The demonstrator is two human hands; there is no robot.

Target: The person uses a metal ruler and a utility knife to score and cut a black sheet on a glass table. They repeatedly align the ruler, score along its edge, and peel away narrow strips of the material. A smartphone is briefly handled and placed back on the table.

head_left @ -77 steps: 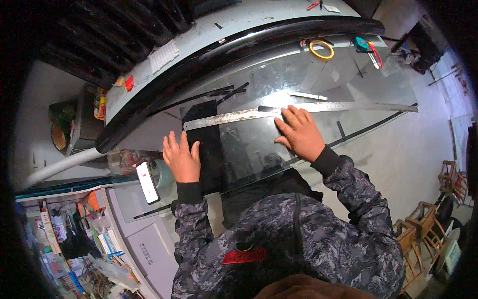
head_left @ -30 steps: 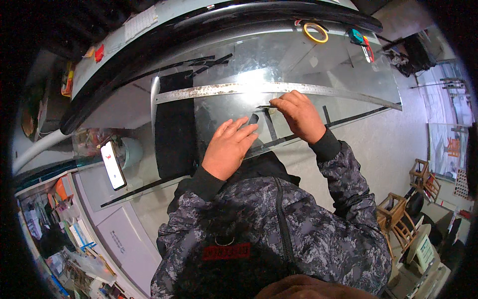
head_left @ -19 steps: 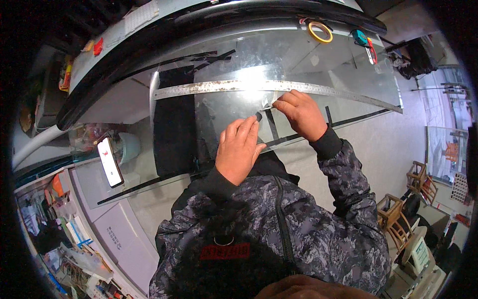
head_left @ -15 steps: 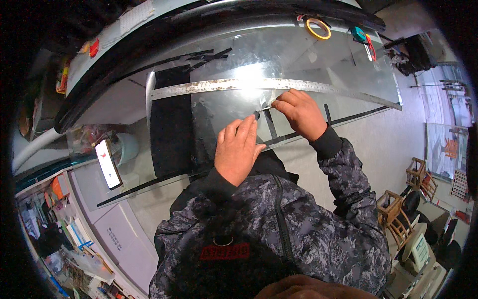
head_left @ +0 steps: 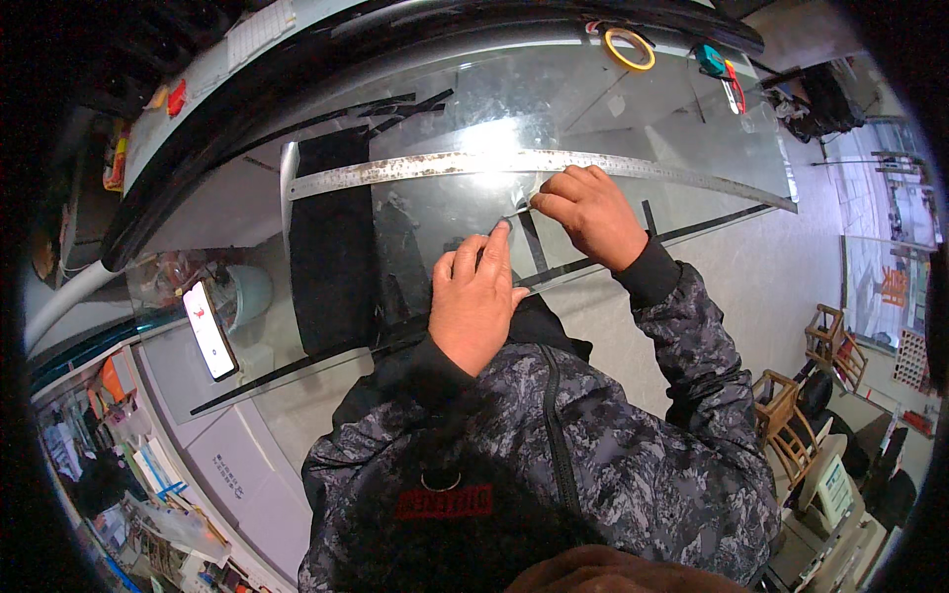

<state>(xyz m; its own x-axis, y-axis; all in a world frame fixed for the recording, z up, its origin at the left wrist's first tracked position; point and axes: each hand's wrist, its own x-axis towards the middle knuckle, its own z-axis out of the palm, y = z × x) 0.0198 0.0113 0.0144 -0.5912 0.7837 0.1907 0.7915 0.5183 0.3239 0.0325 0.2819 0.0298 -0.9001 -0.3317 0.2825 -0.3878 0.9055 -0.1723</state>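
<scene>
My left hand (head_left: 469, 301) lies with fingers stretched out over the glass sheet (head_left: 435, 212). Its index fingertip rests at the end of a small dark piece (head_left: 505, 222). Beside it, my right hand (head_left: 595, 217) is closed in a pinch, with a thin pale strip (head_left: 521, 211) running from the fingertips toward that dark piece. What lies between the pinching fingers is mostly hidden. A short black strip (head_left: 534, 243) sits on the glass between the hands. Just beyond both hands a long, stained metal ruler (head_left: 435, 168) crosses the glass.
A wide black band (head_left: 331, 257) lies left of my hands, loose black strips (head_left: 410, 114) beyond it. Toward the far right are a yellow tape roll (head_left: 630, 49), a teal tape measure (head_left: 709, 59) and a red cutter (head_left: 733, 87). A phone (head_left: 210, 331) lies at left.
The right hand has shifted slightly left, and the pale strip shows a little differently. The left index fingertip now covers more of the dark piece. The whole view has shifted slightly.
</scene>
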